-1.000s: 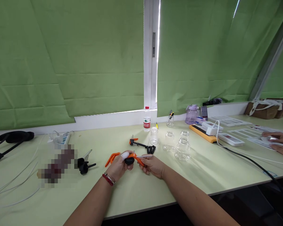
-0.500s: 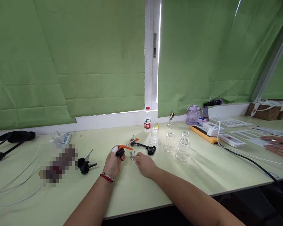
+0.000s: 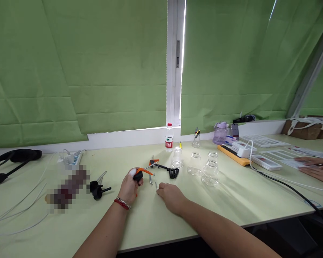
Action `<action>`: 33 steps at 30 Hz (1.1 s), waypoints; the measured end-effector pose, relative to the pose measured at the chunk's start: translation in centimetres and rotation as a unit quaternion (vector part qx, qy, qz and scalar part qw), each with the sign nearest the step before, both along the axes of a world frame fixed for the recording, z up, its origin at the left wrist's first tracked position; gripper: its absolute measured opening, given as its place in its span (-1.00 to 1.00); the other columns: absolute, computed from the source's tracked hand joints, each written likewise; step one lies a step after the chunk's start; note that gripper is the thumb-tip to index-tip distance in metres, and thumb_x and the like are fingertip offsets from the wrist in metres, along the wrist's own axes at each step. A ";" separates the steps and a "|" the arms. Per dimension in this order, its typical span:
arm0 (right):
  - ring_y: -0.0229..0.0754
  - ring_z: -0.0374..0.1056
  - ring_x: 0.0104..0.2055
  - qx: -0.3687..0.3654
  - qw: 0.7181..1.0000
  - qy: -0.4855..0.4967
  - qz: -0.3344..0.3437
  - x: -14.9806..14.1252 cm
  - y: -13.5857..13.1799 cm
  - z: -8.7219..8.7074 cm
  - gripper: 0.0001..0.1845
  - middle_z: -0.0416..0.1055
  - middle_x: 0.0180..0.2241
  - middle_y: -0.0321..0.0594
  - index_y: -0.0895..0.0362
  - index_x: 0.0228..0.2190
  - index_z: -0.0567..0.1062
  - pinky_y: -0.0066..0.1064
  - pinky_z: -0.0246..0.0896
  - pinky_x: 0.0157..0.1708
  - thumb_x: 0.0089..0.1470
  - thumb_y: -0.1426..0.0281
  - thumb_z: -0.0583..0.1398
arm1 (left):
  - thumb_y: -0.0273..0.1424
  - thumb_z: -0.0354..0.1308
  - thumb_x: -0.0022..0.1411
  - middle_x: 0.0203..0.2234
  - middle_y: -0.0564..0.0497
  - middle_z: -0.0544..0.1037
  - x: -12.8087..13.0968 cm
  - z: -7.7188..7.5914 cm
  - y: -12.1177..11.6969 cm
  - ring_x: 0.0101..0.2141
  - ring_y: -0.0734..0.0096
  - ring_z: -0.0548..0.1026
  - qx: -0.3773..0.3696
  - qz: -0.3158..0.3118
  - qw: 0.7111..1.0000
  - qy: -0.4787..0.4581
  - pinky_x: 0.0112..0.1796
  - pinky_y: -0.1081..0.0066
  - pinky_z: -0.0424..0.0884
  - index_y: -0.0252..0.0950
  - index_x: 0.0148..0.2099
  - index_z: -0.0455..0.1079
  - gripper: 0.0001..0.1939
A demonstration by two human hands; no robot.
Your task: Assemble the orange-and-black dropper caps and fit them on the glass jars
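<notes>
My left hand (image 3: 129, 186) is wrapped around a black and orange part (image 3: 143, 171) with a thin metal rod, its orange arms pointing right. Low over the table, my right hand (image 3: 172, 196) pinches a thin metal screw (image 3: 156, 185) between thumb and fingertips. Other small metal screws (image 3: 150, 180) lie between the two hands. Beyond them rests a second orange and black piece (image 3: 154, 162) with a black bar. Several short black tubes (image 3: 173, 173) sit side by side to its right.
Clear glass jars (image 3: 210, 175) stand at right, near a water bottle (image 3: 169, 138). Black knobs with rods (image 3: 98, 192) and a blurred object (image 3: 67, 188) lie left. A power strip (image 3: 233, 154) with cables is farther right. Another person's hands (image 3: 316, 166) rest at the far right.
My right hand has moved slightly right and toward me, drawing one screw away from the others. My left hand keeps its hold on the black and orange part, with little movement.
</notes>
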State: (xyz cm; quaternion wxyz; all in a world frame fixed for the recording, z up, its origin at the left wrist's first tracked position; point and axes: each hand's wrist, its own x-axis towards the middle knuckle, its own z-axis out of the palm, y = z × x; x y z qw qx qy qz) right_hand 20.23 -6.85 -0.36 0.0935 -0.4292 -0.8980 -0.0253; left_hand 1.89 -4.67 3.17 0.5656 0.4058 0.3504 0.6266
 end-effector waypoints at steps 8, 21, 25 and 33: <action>-0.15 0.24 -0.36 0.122 0.968 -0.114 0.187 -1.2 -2.9 0.7 -0.81 0.38 -0.40 -0.10 0.22 -0.39 0.44 -0.34 0.01 -0.46 0.09 0.56 0.03 | -0.27 0.06 0.09 -0.66 0.16 0.24 0.2 -0.4 0.1 -0.67 0.55 0.24 -0.016 -0.015 1.000 0.014 -0.58 0.47 0.17 -0.34 -0.32 0.30 -0.78; -0.30 0.26 -0.49 -0.198 0.841 0.501 0.045 -2.6 1.4 6.5 -0.85 0.38 -0.49 -0.28 0.13 -0.41 0.38 -0.44 0.16 -0.46 0.08 0.35 0.05 | -0.20 0.08 0.10 -0.59 0.08 0.36 1.0 -1.0 -0.4 -0.61 0.51 0.29 0.006 -0.130 0.991 0.042 -0.54 0.45 0.18 -0.36 -0.30 0.38 -0.71; -0.32 0.24 -0.50 -0.216 0.790 0.573 -0.024 -3.1 3.9 6.7 -0.87 0.38 -0.47 -0.27 0.15 -0.46 0.39 -0.47 0.19 -0.49 -0.02 0.34 0.11 | -0.21 0.06 0.12 -0.58 0.07 0.36 1.2 -1.1 -0.6 -0.62 0.51 0.30 -0.001 -0.145 0.988 0.043 -0.53 0.44 0.20 -0.38 -0.18 0.37 -0.66; -0.31 0.23 -0.53 -0.197 0.825 0.528 -0.038 -3.4 4.8 6.2 -0.91 0.37 -0.52 -0.29 0.15 -0.53 0.41 -0.46 0.17 -0.49 -0.09 0.43 0.11 | -0.21 0.07 0.13 -0.57 0.06 0.37 1.3 -1.5 -0.5 -0.63 0.52 0.29 -0.015 -0.155 0.987 0.034 -0.54 0.43 0.20 -0.40 -0.14 0.36 -0.63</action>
